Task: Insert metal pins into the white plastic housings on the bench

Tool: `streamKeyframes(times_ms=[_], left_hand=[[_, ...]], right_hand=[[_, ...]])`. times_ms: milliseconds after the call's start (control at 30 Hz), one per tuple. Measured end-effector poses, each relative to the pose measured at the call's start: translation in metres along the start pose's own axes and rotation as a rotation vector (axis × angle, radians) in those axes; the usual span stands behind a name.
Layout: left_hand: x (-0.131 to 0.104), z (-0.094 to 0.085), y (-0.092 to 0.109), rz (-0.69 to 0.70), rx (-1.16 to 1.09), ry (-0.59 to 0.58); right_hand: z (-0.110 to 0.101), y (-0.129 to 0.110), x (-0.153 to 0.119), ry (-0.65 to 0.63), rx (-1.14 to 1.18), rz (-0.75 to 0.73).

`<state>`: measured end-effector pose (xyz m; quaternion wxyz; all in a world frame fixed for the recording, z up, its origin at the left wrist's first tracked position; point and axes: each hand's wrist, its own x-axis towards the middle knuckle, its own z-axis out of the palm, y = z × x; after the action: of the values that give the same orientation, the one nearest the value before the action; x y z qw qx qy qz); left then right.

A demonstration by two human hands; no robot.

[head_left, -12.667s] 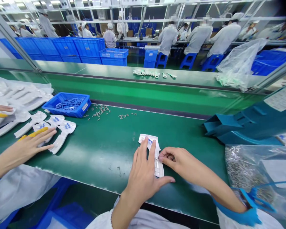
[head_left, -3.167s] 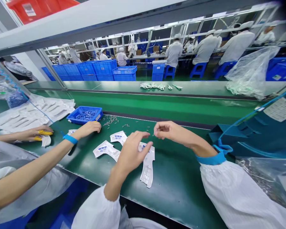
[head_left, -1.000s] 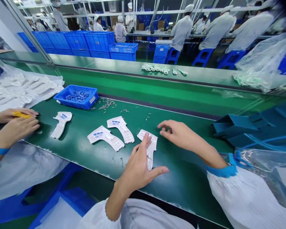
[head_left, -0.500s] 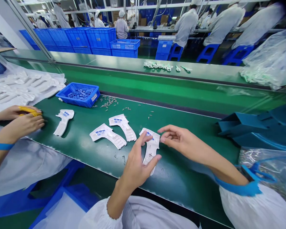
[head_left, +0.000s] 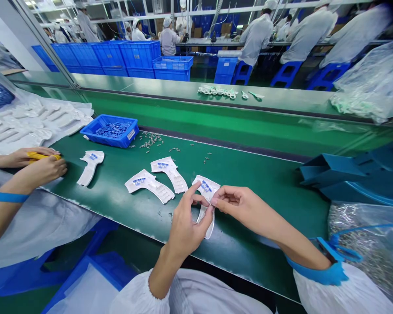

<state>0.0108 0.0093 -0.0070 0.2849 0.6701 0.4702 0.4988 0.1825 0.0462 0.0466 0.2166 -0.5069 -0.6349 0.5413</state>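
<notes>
A white curved plastic shell with small blue parts in its wide end lies on the green bench, partly covered by my hands. Over its middle, my left hand brings thumb and fingertips together in a pinch. My right hand is also closed in a pinch, its fingertips meeting those of the left. Whatever sits between the fingertips is too small to name. Left of my hands rest two similar shells, one nearer and one farther, both with blue pieces inside.
Tiny metal parts are scattered near a blue bin of small blue pieces. A co-worker's hands hold something yellow at left, near another shell. A clear bag of metal parts and teal bins stand at right.
My right hand has moved left and slightly down, over the shell. The fingertips of both hands, apart before, now meet in pinches.
</notes>
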Motion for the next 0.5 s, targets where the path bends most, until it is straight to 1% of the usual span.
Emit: streamKeyframes(times_ms=[100, 200, 267, 433, 500], left_hand=[[-0.0007, 0.0003, -0.0005, 0.023, 0.035, -0.014], [-0.0028, -0.0016, 0.0015, 0.050, 0.085, -0.063], [-0.0047, -0.0040, 0.0043, 0.073, 0.155, -0.125], [-0.0073, -0.0068, 0.0081, 0.103, 0.372, -0.345], [-0.0067, -0.0054, 0.0069, 0.094, 0.420, -0.387]], right_hand=[[0.0004, -0.0012, 0.0009, -0.019, -0.020, 0.022], [-0.0015, 0.0000, 0.0025, -0.070, -0.029, 0.032], [-0.0030, 0.0015, 0.0022, -0.096, -0.059, 0.043], [0.0013, 0.0059, -0.0020, -0.081, -0.171, 0.059], [0.0062, 0.0064, -0.0036, -0.073, -0.216, 0.061]])
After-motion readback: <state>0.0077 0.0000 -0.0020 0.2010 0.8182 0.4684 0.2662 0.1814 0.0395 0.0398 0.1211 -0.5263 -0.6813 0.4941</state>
